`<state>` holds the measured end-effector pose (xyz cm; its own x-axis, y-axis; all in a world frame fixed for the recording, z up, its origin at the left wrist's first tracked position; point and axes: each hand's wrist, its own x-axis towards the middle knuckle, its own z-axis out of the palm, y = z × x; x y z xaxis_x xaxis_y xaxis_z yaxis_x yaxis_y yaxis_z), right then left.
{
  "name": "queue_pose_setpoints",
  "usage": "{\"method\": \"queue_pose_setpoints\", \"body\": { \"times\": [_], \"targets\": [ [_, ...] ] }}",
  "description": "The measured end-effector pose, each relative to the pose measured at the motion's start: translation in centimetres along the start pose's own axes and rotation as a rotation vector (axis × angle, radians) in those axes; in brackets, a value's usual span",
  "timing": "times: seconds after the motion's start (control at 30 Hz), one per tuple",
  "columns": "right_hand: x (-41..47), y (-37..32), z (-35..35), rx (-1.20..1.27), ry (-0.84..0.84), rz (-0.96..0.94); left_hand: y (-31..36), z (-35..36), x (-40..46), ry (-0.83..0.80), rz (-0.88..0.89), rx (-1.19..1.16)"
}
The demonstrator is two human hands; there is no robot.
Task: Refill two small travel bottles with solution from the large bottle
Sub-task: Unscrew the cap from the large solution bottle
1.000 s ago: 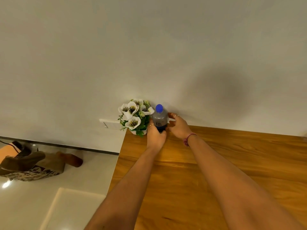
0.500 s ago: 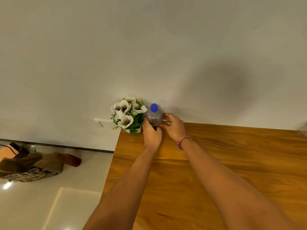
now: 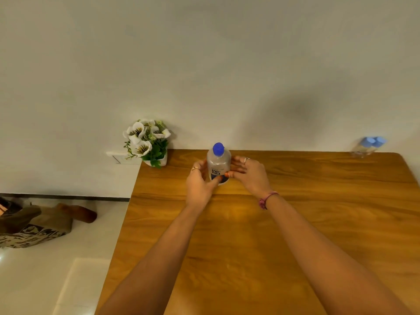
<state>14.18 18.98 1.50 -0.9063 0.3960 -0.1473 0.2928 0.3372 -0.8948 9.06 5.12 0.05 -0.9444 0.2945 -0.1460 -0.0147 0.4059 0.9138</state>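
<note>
The large bottle (image 3: 218, 162), clear with a blue cap and a dark label, stands upright near the far edge of the wooden table (image 3: 250, 235). My left hand (image 3: 200, 185) wraps its left side and my right hand (image 3: 250, 173) holds its right side, thumbs meeting on the label. Two small clear travel bottles (image 3: 367, 146) with light blue caps stand together at the table's far right corner, well away from both hands.
A white pot of white flowers (image 3: 148, 142) sits at the table's far left corner against the wall. Beyond the left table edge is a white floor with brown boots (image 3: 45, 219) and a patterned cloth.
Both hands have carried the large bottle from beside the flower pot to the right and towards me. The view has shifted right, bringing the travel bottles into sight.
</note>
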Motion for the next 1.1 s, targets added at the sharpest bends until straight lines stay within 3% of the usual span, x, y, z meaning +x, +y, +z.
{"method": "queue_pose_setpoints", "body": {
  "times": [0.47,1.1],
  "targets": [
    [-13.0,5.6,-9.4,0.067,-0.028,0.09,1.7,8.0,-11.2,-0.105,0.108,0.257],
    [-20.1,9.5,-12.3,-0.022,-0.085,0.107,1.2,12.0,-18.6,-0.214,0.022,0.122]
  ]
}}
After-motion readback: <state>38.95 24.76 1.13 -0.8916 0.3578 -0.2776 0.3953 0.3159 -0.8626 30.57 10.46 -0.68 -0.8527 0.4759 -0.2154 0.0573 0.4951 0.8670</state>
